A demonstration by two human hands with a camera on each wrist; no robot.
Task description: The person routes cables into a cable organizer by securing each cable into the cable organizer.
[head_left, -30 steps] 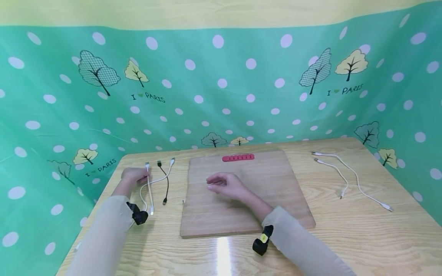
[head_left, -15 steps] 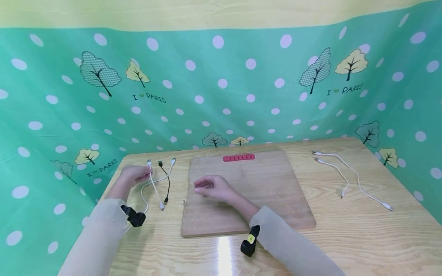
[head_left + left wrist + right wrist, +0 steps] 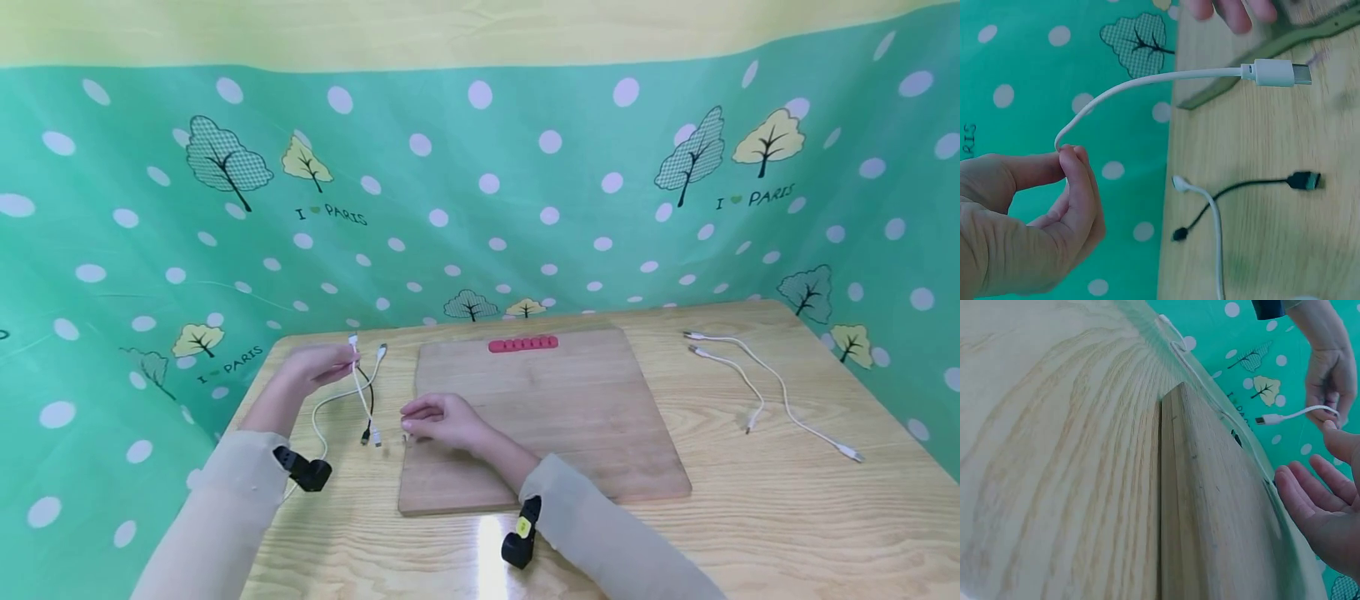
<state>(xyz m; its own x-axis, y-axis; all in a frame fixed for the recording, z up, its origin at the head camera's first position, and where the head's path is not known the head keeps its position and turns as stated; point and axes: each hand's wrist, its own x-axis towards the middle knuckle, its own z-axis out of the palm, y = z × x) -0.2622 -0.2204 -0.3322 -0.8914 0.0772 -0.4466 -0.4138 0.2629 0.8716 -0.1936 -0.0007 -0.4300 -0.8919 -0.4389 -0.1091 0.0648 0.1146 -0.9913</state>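
Note:
My left hand (image 3: 322, 365) pinches a short white USB cable (image 3: 1160, 79) between thumb and fingertips, raised over the table's left side. Its one plug (image 3: 1274, 72) sticks out toward the right; in the head view the other end shows above the fingers. Below it on the table lie a short black USB cable (image 3: 1247, 183) and a longer white cable (image 3: 1217, 244), which cross each other. My right hand (image 3: 447, 423) hovers over the left edge of a wooden board (image 3: 555, 425), fingers loosely bent and holding nothing, as the right wrist view (image 3: 1329, 519) shows of this hand.
A red cable-holder-like strip (image 3: 523, 344) with several notches lies at the board's far edge. On the table's right side lie two white cables, a longer one (image 3: 783, 387) and a shorter one (image 3: 741, 372). A green dotted curtain (image 3: 517, 158) borders the table's back and sides.
My left hand has lifted the short white cable and carried it rightward, over the black one. The right hand has moved left and nearer, to the board's left edge.

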